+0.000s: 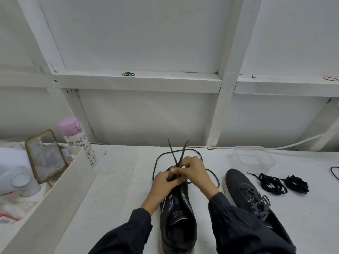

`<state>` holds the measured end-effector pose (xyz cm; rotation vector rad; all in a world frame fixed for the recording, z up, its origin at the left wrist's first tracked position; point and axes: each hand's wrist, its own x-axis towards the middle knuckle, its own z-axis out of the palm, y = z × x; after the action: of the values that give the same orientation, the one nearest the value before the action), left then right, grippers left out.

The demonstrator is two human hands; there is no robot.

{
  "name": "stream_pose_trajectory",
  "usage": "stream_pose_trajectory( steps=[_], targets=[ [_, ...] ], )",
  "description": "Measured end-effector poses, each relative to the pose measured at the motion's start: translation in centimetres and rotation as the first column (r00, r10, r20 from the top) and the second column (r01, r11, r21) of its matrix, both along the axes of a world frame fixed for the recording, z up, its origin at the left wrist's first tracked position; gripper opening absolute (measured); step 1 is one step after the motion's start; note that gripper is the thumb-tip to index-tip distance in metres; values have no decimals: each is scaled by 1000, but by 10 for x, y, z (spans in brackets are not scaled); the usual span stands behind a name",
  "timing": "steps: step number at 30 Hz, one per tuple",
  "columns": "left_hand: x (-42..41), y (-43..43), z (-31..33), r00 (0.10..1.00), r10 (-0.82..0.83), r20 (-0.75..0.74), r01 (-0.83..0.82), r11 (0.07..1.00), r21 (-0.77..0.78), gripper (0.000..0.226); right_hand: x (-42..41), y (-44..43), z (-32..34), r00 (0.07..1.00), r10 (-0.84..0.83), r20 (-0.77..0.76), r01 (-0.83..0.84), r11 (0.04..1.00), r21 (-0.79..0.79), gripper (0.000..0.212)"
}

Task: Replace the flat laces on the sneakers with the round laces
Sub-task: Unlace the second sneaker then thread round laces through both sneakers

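Lower centre, over the sneaker's (178, 230) front eyelets: pinching the thin dark lace (172, 151) with left hand (165, 181) and right hand (194, 170), each grip clamped on it, ends crossed upward, seemingly to even both lengths before threading.

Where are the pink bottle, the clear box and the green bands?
Pink bottle (81, 143): head view, on its white body.
Clear box (255, 166): head view, on its near wall.
Green bands (128, 74): head view, on the stacked rings.
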<state>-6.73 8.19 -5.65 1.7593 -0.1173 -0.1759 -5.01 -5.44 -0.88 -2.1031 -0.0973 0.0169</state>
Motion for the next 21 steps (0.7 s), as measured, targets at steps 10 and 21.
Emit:
stream_pose_trajectory(
  steps=[10,21],
  targets=[
    [0,1,-8,1000,-8,-18,8,1000,5,11,2,4,24,992,111,-55,-102,984,144,17],
    [0,1,-10,999,-37,3,37,999,-28,9,7,-1,61,990,109,-84,-67,914,400,13]
  ],
)
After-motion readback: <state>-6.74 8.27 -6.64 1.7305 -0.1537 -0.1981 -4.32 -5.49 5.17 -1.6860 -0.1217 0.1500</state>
